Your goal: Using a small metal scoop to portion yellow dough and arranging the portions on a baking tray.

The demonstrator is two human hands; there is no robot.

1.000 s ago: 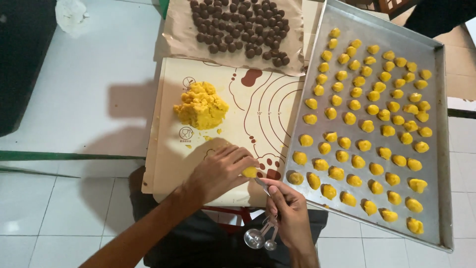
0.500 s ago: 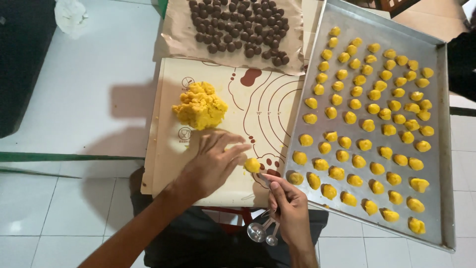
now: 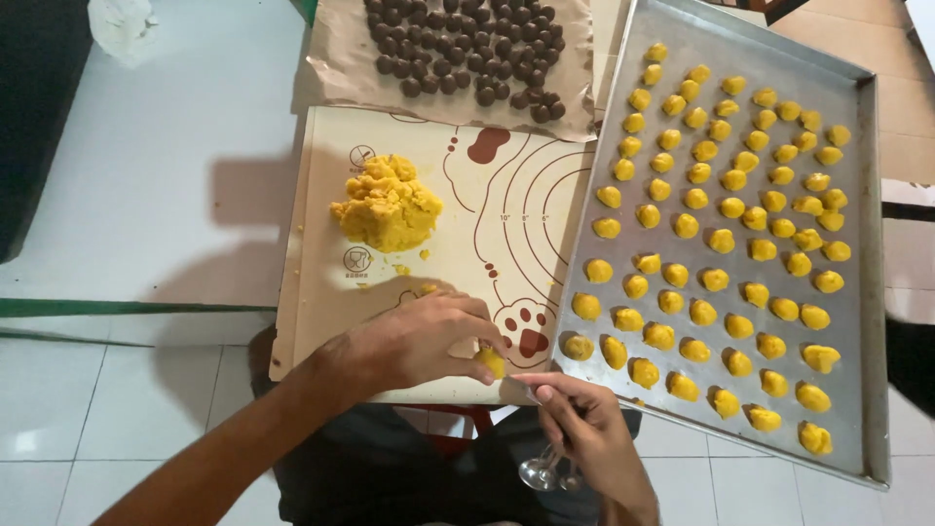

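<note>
My left hand point(image 3: 414, 339) rests on the near edge of a beige baking mat point(image 3: 467, 224) and pinches a small yellow dough piece point(image 3: 492, 362) at its fingertips. Right beside it, my right hand point(image 3: 584, 429) holds metal measuring spoons point(image 3: 545, 469) that hang down below the mat's edge. A lump of yellow dough point(image 3: 388, 205) sits on the mat's left part. To the right lies a metal baking tray point(image 3: 867, 292) filled with several rows of shaped yellow dough pieces point(image 3: 721, 239).
Brown paper point(image 3: 341, 68) at the top carries several dark chocolate balls point(image 3: 467, 44). The mat and tray sit on a white surface point(image 3: 146, 175) above a white tiled floor. A crumpled white thing point(image 3: 122, 24) lies at top left. A dark object fills the left edge.
My left hand has slid slightly right along the mat's near edge with the dough piece. My right hand with the spoons has shifted a little; the camera view moved slightly.
</note>
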